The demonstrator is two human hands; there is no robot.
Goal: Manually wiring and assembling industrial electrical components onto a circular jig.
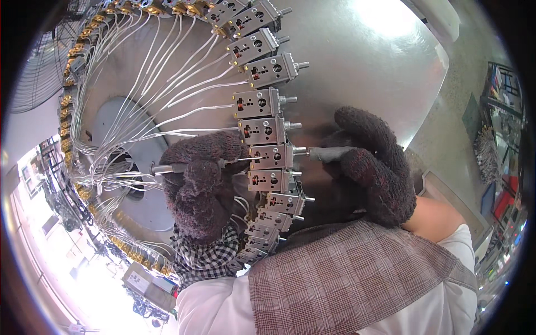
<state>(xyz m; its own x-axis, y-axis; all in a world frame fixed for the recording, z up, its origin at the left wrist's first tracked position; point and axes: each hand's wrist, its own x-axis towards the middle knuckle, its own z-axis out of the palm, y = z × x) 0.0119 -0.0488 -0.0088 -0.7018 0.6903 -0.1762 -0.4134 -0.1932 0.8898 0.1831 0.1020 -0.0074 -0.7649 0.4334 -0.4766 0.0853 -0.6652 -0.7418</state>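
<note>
On the bench [357, 72], our left hand [198, 181] grips a screwdriver [163, 169] at one metal unit [273, 162], our right hand [379, 173] a grey sleeve [329, 153] at its shaft [300, 151]; likely adjusting, we next need steadiness.

Smooth metal, rough cloth

Satin metal on the boxes [267, 75]; smooth, shiny metal on the table [340, 50] beneath them. Left of them, plastic-looking wires [100, 178], a glossy screwdriver [170, 168] with metal shaft, and the left glove [198, 187] in rough, matt knit; right of them, the right glove [382, 173], same knit.
</note>
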